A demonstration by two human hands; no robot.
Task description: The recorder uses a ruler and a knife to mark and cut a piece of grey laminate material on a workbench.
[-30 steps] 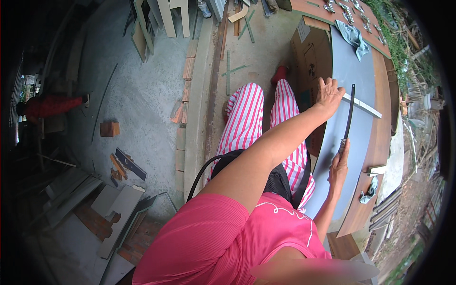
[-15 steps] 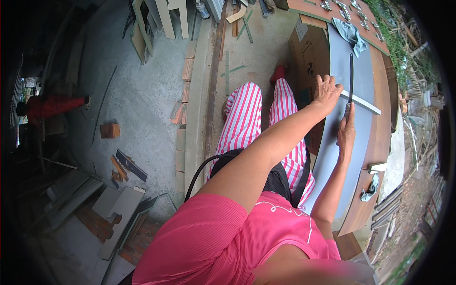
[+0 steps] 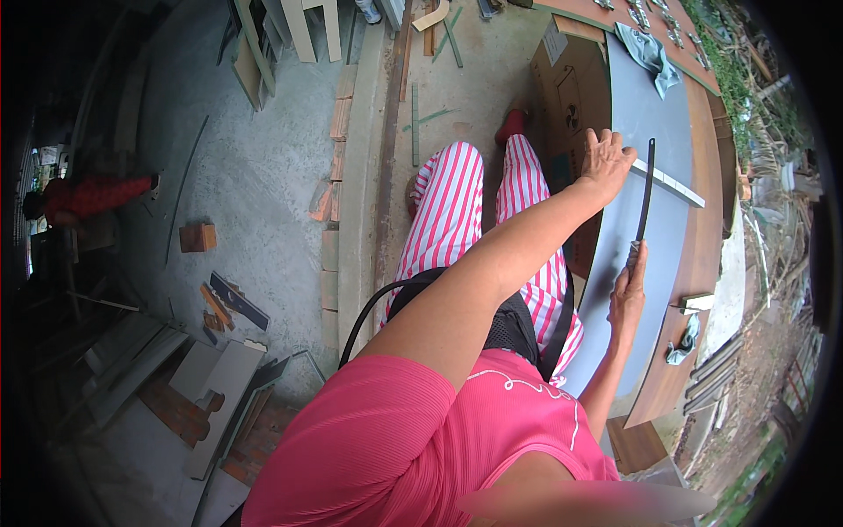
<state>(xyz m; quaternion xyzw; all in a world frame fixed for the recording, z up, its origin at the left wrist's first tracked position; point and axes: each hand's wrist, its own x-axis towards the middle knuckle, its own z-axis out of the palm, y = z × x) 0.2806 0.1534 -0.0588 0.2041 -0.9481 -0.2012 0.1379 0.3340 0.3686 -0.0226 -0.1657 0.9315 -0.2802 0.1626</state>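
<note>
My left hand (image 3: 606, 167) presses the end of a narrow white strip (image 3: 667, 183) with bent fingers. The strip lies across a blue-grey panel (image 3: 639, 114). In my right hand (image 3: 627, 294) is a long thin dark saw blade (image 3: 648, 189), gripped by its wrapped handle. The blade crosses over the strip, its far tip past the strip. Whether its edge touches the strip I cannot tell. My left fingertips partly hide the strip's near end.
A cardboard box (image 3: 575, 88) stands beside the panel. Light blue cloths (image 3: 648, 57) and metal hinges (image 3: 641, 13) lie at the far end. A wooden board (image 3: 702, 228) runs along the right. Board offcuts (image 3: 237, 303) and a brick (image 3: 198, 237) lie on the left floor.
My right hand has drawn the saw blade back toward my body, across the strip. The left hand stays on the strip's end.
</note>
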